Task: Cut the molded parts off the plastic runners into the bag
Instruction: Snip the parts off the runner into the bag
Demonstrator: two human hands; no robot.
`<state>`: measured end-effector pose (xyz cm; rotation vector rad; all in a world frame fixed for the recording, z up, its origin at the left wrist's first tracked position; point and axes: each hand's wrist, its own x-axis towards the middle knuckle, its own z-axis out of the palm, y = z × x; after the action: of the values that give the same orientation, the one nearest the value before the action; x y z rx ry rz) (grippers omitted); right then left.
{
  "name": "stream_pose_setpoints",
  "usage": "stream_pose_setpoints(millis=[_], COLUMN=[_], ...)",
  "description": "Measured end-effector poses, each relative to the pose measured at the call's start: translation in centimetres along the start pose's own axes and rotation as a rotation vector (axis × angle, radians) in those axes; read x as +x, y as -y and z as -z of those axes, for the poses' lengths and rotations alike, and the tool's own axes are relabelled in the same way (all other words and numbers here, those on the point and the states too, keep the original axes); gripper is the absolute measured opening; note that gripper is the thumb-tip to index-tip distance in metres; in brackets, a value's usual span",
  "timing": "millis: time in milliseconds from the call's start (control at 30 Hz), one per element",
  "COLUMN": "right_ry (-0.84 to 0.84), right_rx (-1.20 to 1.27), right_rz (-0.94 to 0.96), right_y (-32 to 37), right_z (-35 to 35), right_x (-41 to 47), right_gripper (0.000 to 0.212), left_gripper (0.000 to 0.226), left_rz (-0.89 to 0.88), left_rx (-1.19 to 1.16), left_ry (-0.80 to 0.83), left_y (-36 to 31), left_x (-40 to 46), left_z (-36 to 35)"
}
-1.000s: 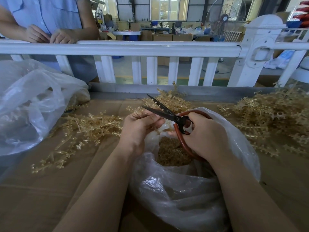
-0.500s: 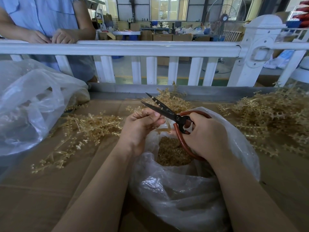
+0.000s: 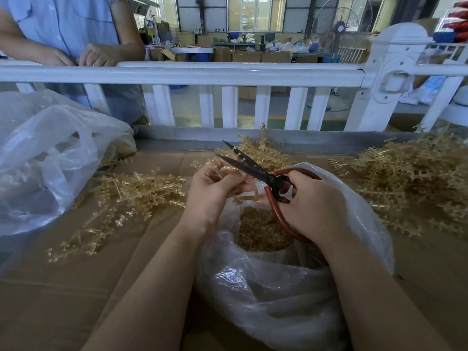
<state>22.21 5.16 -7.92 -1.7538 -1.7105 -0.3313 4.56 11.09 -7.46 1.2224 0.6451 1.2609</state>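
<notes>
Above the open clear plastic bag (image 3: 291, 287) of cut parts, a tan plastic runner (image 3: 229, 169) is pinched by the left hand (image 3: 215, 191), while open-bladed scissors (image 3: 253, 168) are gripped by the right hand (image 3: 314, 206).

Black-bladed scissors (image 3: 255, 171) with reddish-brown handles; pale amber plastic runners (image 3: 131, 191); a clear bag (image 3: 266, 287) of seemingly amber parts; brown cardboard tabletop (image 3: 76, 287); white railing (image 3: 228, 72); light-blue shirt (image 3: 73, 24)
</notes>
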Motion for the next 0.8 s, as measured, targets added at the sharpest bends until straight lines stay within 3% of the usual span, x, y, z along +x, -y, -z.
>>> stream_pose_setpoints(millis=[133, 300, 467, 633, 800], right_ry=[0.026, 0.061, 0.081, 0.121, 0.116], right_rx=[0.01, 0.023, 0.004, 0.034, 0.07], right_rz=[-0.002, -0.018, -0.039, -0.048, -0.064], right_y=[0.3, 0.21, -0.03, 0.13, 0.0], right_z=[0.27, 0.13, 0.05, -0.02, -0.34], right_x=[-0.04, -0.08, -0.06, -0.04, -0.16], right_gripper=[0.068, 0.074, 0.057, 0.075, 0.065], left_gripper=[0.007, 0.007, 0.013, 0.011, 0.007], left_rz=[-0.102, -0.117, -0.11, -0.104, -0.077], left_rx=[0.138, 0.147, 0.14, 0.191, 0.24], left_ry=[-0.048, -0.071, -0.082, -0.07, -0.111], left_y=[0.25, 0.22, 0.26, 0.0, 0.15], left_x=[0.16, 0.22, 0.1, 0.25, 0.24], left_z=[0.24, 0.32, 0.29, 0.2, 0.14])
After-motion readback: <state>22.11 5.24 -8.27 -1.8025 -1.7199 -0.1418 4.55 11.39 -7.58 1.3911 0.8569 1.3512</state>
